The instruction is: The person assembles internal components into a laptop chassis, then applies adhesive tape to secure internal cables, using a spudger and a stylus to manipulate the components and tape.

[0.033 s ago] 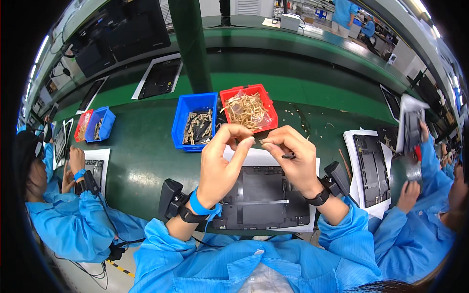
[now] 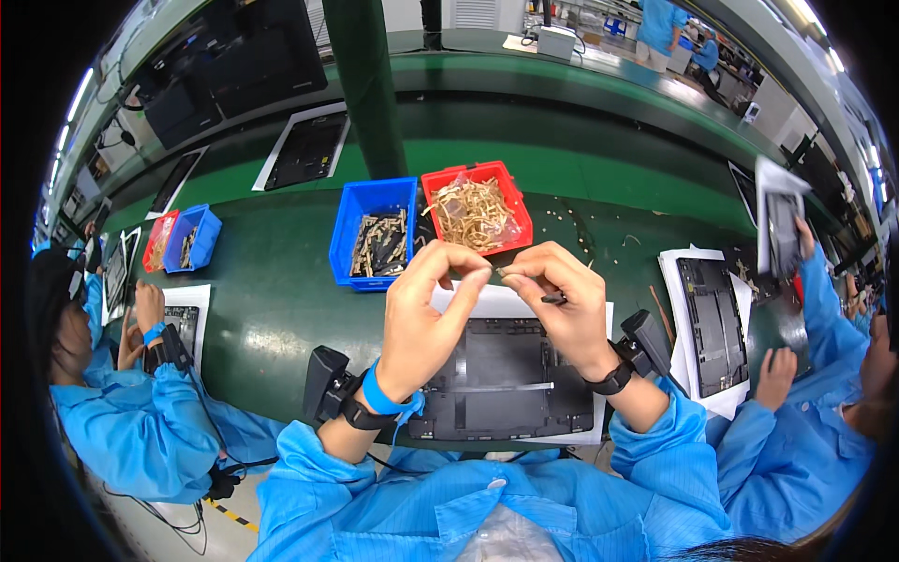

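My left hand (image 2: 433,314) and my right hand (image 2: 573,304) are raised with their fingertips nearly meeting. My right thumb and forefinger pinch a small, greenish-gold part (image 2: 501,272), too tiny to name. The left thumb and forefinger are closed against its near end; whether they grip anything of their own is hidden. A dark, slim tool (image 2: 553,299) juts out from the curled fingers of my right hand. Below both hands, a flat black device housing (image 2: 506,412) with a pale strip across it lies on white sheets (image 2: 599,375).
Beyond my hands stand a blue bin (image 2: 342,234) of black and gold strips and a red bin (image 2: 518,201) of gold strips with clear plastic. Crumbs dot the green table (image 2: 618,211). Co-workers sit at both sides; another black housing (image 2: 716,323) lies at right.
My left fingertips have shifted slightly right, closing the gap to the right hand's. At the far right, the co-worker's raised panel has moved a little left.
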Demonstrator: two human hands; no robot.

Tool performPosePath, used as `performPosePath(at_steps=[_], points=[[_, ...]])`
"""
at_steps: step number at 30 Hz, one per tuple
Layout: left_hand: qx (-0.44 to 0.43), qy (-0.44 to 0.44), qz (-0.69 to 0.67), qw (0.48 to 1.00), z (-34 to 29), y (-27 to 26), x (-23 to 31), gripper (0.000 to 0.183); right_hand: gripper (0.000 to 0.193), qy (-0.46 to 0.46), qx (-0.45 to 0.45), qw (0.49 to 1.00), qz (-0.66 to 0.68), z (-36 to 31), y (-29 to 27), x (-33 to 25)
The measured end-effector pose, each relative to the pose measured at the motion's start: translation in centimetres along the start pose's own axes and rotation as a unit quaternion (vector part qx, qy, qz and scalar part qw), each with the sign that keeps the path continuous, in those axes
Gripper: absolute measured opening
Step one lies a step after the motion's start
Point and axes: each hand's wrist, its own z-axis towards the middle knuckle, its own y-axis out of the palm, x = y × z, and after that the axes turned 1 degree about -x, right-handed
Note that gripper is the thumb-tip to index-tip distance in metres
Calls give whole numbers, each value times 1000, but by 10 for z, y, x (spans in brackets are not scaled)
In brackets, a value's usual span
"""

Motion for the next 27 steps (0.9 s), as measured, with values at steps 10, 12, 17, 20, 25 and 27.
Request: performPosePath(at_steps=[10,12,17,20,25,27], points=[[-11,49,83,995,-3,-1,4,8,11,-24,1,999,-38,-6,4,-1],[-21,58,80,995,-2,-3,0,8,14,-72,4,995,-74,-7,4,0],[-90,19,26,995,3,-18,3,8,22,-19,-70,996,-49,-7,-10,-17],[-184,-90,-52,977,8,-27,0,7,28,62,-94,993,28,-1,-24,-19],[-323,-218,-248,887,12,-32,-5,11,23,-13,-201,976,81,12,-31,-14],[-366,-223,-276,860,16,-32,-5,13,22,-10,-216,972,93,13,-31,-13]])
